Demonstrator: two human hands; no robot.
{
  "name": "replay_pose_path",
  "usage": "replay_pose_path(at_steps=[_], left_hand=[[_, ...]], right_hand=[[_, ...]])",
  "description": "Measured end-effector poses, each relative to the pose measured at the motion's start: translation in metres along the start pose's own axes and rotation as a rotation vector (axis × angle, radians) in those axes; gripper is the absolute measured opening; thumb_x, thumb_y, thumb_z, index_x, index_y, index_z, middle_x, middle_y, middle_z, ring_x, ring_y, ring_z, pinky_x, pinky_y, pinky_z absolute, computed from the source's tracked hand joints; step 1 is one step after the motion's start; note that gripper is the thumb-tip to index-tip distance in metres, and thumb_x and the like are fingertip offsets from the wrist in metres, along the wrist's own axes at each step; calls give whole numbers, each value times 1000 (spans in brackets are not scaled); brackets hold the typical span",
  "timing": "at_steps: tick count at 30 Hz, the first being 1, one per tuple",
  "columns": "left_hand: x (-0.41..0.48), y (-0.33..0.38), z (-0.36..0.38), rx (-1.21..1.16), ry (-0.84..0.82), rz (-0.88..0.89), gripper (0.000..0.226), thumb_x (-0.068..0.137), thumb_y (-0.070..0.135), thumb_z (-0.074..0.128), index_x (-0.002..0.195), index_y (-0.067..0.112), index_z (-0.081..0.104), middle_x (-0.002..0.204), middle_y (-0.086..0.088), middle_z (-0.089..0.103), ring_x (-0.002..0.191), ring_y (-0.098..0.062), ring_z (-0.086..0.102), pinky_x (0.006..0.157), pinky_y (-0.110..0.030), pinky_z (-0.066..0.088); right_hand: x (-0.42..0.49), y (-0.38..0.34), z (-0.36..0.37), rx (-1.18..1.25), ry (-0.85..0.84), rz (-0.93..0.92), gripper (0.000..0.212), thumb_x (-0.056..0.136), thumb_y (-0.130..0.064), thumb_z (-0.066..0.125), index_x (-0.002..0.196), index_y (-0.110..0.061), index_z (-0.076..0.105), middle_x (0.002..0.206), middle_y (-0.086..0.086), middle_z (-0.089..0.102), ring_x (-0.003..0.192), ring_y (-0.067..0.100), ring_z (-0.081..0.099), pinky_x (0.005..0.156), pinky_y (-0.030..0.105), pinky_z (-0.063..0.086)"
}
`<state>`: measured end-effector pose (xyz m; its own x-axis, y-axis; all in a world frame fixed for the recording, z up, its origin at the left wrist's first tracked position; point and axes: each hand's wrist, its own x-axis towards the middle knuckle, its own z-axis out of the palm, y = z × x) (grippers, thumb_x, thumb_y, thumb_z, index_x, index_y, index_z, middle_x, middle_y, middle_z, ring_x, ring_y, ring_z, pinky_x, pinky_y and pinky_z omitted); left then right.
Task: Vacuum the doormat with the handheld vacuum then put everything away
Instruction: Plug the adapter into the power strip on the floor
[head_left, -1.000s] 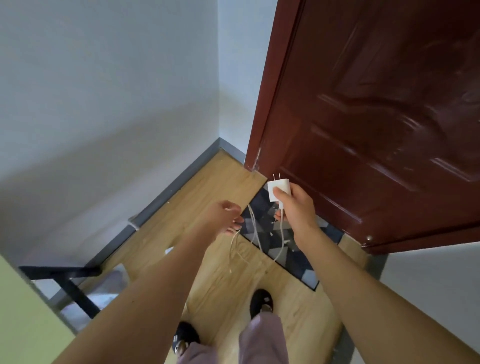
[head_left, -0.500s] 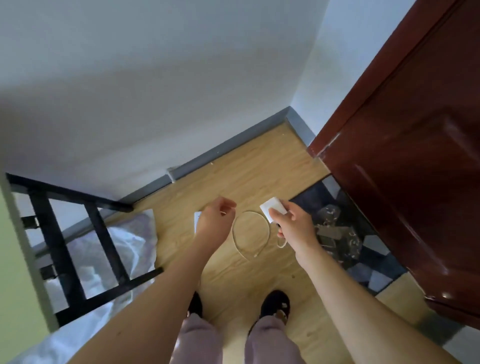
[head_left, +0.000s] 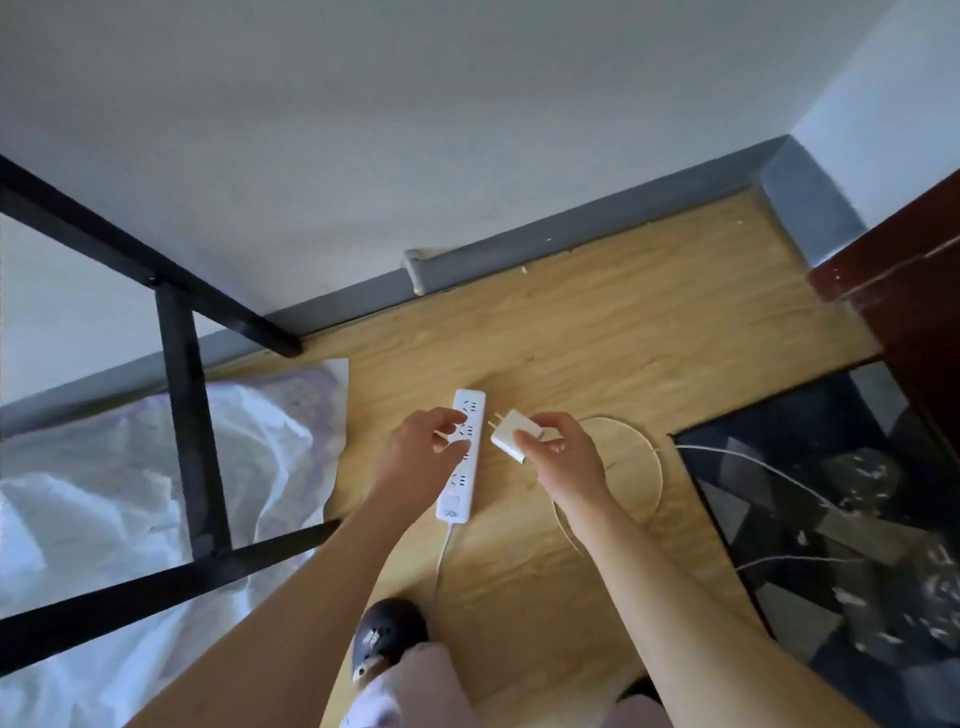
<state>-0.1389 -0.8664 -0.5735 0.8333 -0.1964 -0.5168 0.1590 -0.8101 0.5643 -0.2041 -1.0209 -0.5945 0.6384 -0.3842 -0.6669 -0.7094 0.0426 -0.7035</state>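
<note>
A white power strip (head_left: 464, 499) lies on the wooden floor in front of me. My left hand (head_left: 423, 457) rests over its upper sockets, fingers spread on it. My right hand (head_left: 558, 460) is shut on a white charger plug (head_left: 511, 434), whose prongs point at the strip, a short gap away. A thin white cable (head_left: 641, 452) loops from the plug over the floor and across the dark patterned doormat (head_left: 831, 519) at the right, which is scattered with pale debris. No handheld vacuum is in view.
A black metal frame (head_left: 182, 410) stands at the left over crumpled white plastic sheeting (head_left: 104, 493). A grey baseboard (head_left: 571, 228) runs along the wall. The dark red door (head_left: 904, 291) stands at the right edge. My shoe (head_left: 387, 636) is at the bottom.
My view has swung left and down from the door to the floor. Both hands have dropped to the power strip, the right bringing the plug beside it; the cable now trails over the doormat.
</note>
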Motion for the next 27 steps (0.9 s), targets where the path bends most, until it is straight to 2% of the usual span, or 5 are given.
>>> replay_pose_path(at_steps=[7, 14, 19, 24, 27], left_hand=[[103, -82, 58, 104, -6, 140, 37, 83, 29, 68, 119, 34, 60, 107, 17, 54, 94, -2, 56, 77, -20, 39], [151, -133, 85, 140, -12, 191, 41, 80, 19, 71, 118, 32, 62, 116, 9, 58, 98, -7, 58, 82, -22, 44], [149, -153, 100, 124, -31, 175, 45, 79, 20, 70, 120, 34, 59, 116, 10, 58, 94, -4, 55, 81, -23, 46], [160, -162, 106, 168, -24, 214, 53, 80, 21, 70, 129, 32, 53, 127, 8, 54, 110, -10, 55, 84, -25, 45], [160, -165, 112, 167, -34, 209, 64, 78, 23, 73, 136, 34, 47, 132, 9, 49, 115, -12, 54, 82, -24, 44]], right_hand=[[114, 74, 53, -64, -75, -14, 23, 81, -25, 71, 102, -27, 62, 96, 2, 69, 85, 19, 65, 80, 37, 53], [161, 114, 71, -215, -7, -80, 26, 86, -6, 58, 91, -27, 72, 62, -10, 67, 73, 14, 64, 54, 20, 41], [160, 118, 72, -324, 35, -62, 16, 91, -25, 54, 85, -32, 68, 73, -7, 70, 82, 19, 66, 69, 31, 46], [170, 116, 74, -560, -30, -15, 39, 89, -61, 45, 94, -29, 66, 88, -3, 71, 84, 17, 65, 75, 34, 50], [174, 117, 75, -628, -62, 1, 45, 90, -58, 47, 100, -20, 70, 89, -3, 72, 78, 15, 63, 69, 30, 47]])
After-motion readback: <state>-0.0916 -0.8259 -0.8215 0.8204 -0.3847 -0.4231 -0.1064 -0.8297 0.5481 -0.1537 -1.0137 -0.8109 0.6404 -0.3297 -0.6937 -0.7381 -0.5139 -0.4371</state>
